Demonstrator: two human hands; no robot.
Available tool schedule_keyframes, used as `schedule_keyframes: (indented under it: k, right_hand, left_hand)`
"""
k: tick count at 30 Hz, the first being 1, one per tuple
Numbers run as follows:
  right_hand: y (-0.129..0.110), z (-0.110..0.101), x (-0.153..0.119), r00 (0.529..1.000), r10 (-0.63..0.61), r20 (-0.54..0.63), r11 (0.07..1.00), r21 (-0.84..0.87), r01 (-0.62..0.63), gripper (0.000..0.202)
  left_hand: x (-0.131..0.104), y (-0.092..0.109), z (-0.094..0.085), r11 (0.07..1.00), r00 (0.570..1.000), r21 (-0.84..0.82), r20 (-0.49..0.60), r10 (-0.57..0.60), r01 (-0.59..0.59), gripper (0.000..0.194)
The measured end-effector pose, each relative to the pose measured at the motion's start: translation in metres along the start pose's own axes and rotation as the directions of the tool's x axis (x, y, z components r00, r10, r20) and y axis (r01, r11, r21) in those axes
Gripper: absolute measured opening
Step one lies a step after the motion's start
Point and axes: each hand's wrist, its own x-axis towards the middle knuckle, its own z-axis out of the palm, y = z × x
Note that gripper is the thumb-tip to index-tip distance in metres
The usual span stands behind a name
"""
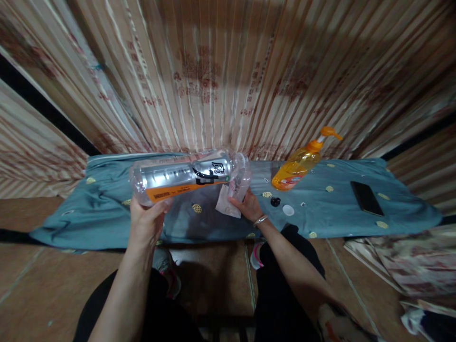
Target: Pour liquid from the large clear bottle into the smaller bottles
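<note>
My left hand [147,216] grips the base end of a large clear plastic bottle [171,173] with a silver, black and orange label. That bottle lies almost level in the air, its neck pointing right. Closed round a small clear bottle [240,178], my right hand [249,204] holds it close to upright. The big bottle's neck meets the small one's top; whether they touch or liquid flows, I cannot tell. A pale piece of paper [228,204] shows beside the small bottle. A black cap [275,202] and a white round lid [288,210] lie right of my right hand.
A pump bottle [297,166] of orange liquid stands on the teal cloth [199,228] to the right. Farther right lies a dark phone [366,198]. A patterned curtain [228,85] hangs behind the cloth-covered surface. My legs and shoes are below, over the tiled floor [213,270].
</note>
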Motion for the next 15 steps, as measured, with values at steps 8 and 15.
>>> schedule_keyframes:
  k: [8,15]
  right_hand:
    - [-0.0012,-0.0012,-0.0002,1.0,0.003,-0.005,1.0,-0.001,-0.003,0.057]
    - [0.0013,0.0001,0.0003,1.0,-0.024,-0.007,1.0,0.002,0.024,0.056]
  left_hand:
    - [-0.0002,0.0007,-0.001,1.0,1.0,0.017,0.015,-0.005,0.005,0.043]
    - [0.0003,0.0003,-0.0014,1.0,1.0,0.017,0.013,-0.013,0.012,0.046]
